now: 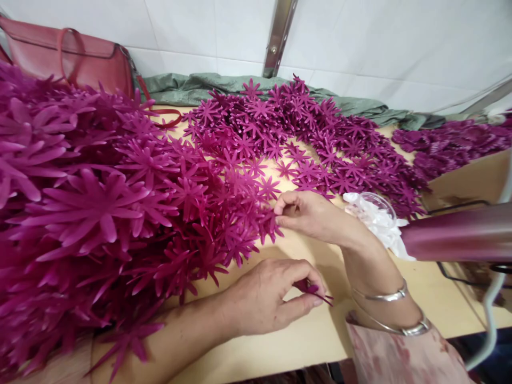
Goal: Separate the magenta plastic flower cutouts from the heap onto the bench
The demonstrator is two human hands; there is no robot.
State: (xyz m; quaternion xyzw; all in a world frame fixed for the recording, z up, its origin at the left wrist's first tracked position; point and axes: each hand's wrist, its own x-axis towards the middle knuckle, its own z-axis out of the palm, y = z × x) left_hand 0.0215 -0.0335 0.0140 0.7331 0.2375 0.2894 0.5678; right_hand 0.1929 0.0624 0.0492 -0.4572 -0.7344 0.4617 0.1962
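Pinched in the left hand is a thin dark stem above the table, while the right hand touches a purple flower, whether clamped I cannot tell, beside a big heap partly hiding the left forearm.

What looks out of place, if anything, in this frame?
Possibly the red handbag at the back left: it looks like a personal item, standing right behind the heaped magenta flowers, with a red strap looped on the tabletop.
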